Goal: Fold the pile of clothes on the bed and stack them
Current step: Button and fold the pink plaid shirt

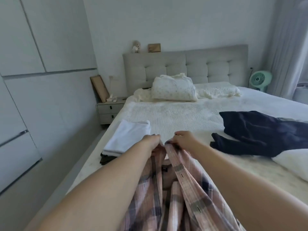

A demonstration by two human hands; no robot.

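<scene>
While both arms reach forward in head view, left hand [152, 140] and right hand [182, 140] clench top edge of pink plaid shirt [175, 194], fingers curled into fabric, knuckles almost meeting. Shirt hangs below fingers, over near edge of bed [175, 114]. Folded white stack [128, 139] just left of left fingers; dark unfolded clothes [260, 132] well right of right fingers.

bed [175, 114], folded stack [126, 139], dk clothes [260, 132], pillow [174, 89]
</scene>
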